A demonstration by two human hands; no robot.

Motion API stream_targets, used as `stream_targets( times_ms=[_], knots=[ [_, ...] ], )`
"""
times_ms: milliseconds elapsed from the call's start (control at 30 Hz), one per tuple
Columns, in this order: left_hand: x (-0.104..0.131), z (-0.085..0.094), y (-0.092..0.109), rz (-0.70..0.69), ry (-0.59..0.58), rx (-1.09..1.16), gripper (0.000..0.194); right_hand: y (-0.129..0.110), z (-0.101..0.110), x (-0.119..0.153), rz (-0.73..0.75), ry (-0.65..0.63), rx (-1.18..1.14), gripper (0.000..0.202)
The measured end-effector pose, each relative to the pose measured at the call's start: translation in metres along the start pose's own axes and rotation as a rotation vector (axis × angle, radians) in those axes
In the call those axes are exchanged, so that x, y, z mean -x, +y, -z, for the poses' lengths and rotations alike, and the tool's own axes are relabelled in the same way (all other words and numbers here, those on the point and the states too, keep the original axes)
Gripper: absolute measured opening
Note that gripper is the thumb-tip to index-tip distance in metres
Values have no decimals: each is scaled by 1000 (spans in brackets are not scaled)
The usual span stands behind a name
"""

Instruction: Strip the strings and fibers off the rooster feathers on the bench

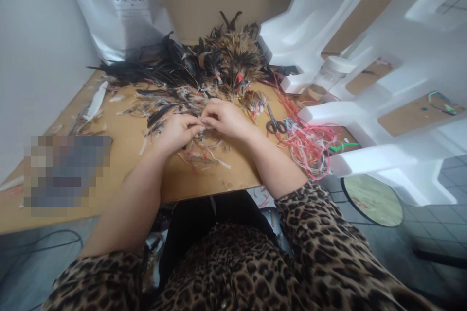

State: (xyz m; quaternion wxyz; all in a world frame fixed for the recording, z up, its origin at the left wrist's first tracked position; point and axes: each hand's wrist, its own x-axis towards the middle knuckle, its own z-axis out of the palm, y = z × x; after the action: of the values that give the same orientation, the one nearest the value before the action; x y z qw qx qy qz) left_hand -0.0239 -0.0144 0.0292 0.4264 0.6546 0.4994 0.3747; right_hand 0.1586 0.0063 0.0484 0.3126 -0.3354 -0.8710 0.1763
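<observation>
My left hand (178,131) and my right hand (225,117) meet over the front half of the table, thumbs and fingertips pinched together. Whatever lies between the fingertips is too small to make out. Loose brown and black feathers (160,112) are spread under and behind both hands. Farther back stand thick bundles of brown feathers (239,51), with long black feathers (142,73) to their left. Right of my right hand are a small feather bunch (254,102) and dark-handled scissors (276,126). Pink and white strips (206,153) lie just below my hands.
A tangle of pink and white string (312,148) lies at the table's right edge. White foam pieces (350,112) stand along the right, around a clear jar (330,75). A silvery printed bag (124,14) stands at the back left. A pixelated dark flat object (69,170) lies front left.
</observation>
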Motion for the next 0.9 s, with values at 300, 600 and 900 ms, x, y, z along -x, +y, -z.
stream_targets(
  times_ms=[300, 600, 900],
  knots=[
    [0, -1, 3, -17, 28, 292, 24, 20, -11, -6, -319, 2, -861, 19],
    [-14, -1, -8, 62, 322, 384, 19, 7, -34, -4, -272, 129, -493, 20],
    [-2, 1, -7, -82, 50, -87, 15, 0, -8, 0, -1, 95, -14, 19]
  ],
)
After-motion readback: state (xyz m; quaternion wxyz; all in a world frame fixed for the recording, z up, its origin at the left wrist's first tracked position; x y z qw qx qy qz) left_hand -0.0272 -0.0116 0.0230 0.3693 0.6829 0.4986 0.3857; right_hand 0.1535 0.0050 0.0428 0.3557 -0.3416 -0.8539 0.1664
